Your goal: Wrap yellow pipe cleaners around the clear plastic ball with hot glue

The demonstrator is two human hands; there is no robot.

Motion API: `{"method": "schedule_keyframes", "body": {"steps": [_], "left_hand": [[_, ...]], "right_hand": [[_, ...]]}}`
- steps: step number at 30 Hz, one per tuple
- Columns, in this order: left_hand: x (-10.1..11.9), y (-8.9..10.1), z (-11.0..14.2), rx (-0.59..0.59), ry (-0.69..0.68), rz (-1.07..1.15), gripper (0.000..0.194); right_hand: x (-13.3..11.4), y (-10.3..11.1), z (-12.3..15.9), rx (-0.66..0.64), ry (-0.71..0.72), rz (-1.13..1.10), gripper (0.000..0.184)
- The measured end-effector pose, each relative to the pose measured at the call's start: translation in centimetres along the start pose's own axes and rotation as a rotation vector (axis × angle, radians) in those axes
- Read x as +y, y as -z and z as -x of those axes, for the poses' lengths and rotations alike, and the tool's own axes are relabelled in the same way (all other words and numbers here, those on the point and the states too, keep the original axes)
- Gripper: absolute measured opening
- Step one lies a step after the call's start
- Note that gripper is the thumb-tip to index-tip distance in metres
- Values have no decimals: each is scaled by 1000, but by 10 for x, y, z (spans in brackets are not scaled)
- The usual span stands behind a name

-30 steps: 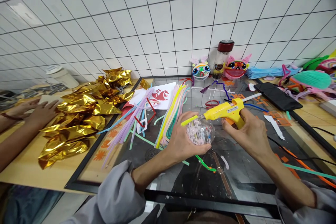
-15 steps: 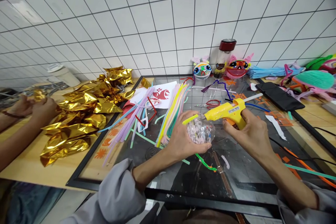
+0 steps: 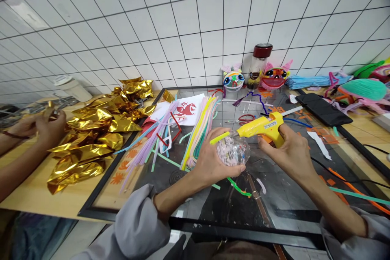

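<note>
My left hand is wrapped round a clear plastic ball with small coloured bits showing in it. A short yellow strip lies against the top of the ball, by my left fingers. In my right hand is a yellow glue gun, held by its handle, a white glue stick jutting from its back. The gun's nozzle meets the top of the ball near the end of the strip; whether it touches I cannot tell. Below the ball lies a green pipe cleaner.
Pastel pipe cleaners, red-handled scissors and a black phone lie on the glass board. Behind stand a lidded bottle and two decorated animal heads. At left, another person's hands work beside crumpled gold foil.
My hands, the ball and the glue gun have hardly moved; the yellow strip sits slightly further left. The other person's hands have shifted a little. The view has moved slightly.
</note>
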State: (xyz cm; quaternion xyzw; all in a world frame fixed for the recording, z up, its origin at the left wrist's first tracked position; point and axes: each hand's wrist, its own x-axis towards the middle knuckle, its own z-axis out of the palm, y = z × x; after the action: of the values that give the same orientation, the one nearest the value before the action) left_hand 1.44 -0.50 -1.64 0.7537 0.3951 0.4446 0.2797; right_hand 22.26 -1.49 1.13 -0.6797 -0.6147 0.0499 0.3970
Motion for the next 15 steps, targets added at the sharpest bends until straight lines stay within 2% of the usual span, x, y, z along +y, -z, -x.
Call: {"method": "schedule_keyframes", "body": {"steps": [11, 15], "left_hand": [[-1, 3, 1, 12, 12, 16, 74], [-1, 3, 2, -18, 7, 16, 78]], "right_hand": [[2, 0, 4, -6, 22, 15, 30], [2, 0, 3, 11, 14, 22, 33]]}}
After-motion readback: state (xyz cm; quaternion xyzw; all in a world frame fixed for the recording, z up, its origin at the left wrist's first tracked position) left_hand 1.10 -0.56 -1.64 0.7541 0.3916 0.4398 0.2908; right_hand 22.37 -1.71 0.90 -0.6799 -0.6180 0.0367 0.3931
